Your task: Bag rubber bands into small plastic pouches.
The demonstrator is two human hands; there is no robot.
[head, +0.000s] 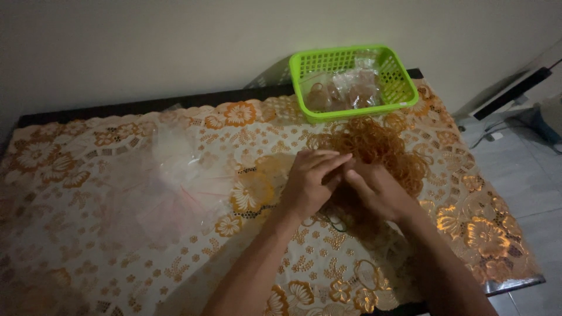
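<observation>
Rubber bands, orange-brown and loose, lie in a heap point(374, 146) on the flowered tablecloth point(117, 234), and we take that heap as our landmark for everything else. Our left hand point(310, 181) sits at the heap's near-left edge, fingers curled inward toward the other hand; our right hand point(377, 190) rests on the heap's near side, fingers bent and meeting the left ones. Both hands are partly closed, fingertips pressed together over something small, most likely a few bands, though the dim light keeps us from telling exactly what is pinched or how many.

Behind the heap, touching its far edge, stands a green plastic basket point(404, 99) with filled clear bags point(351, 88) inside. Well to the left of the heap lies a spread of empty clear plastic bags point(175, 169) (nearly invisible against the cloth).

What could go wrong, as we judge it: a stretched band may slip from the fingertips and snap away off the table edge, which lies near the heap on its right. The room is dark, so a miscount or a dropped band would be hard to spot against the orange pattern. The heap also spreads toward the right edge, and a sweep of the right wrist could push bands over. The flimsy bags left of the heap could slide if an elbow brushes them.
</observation>
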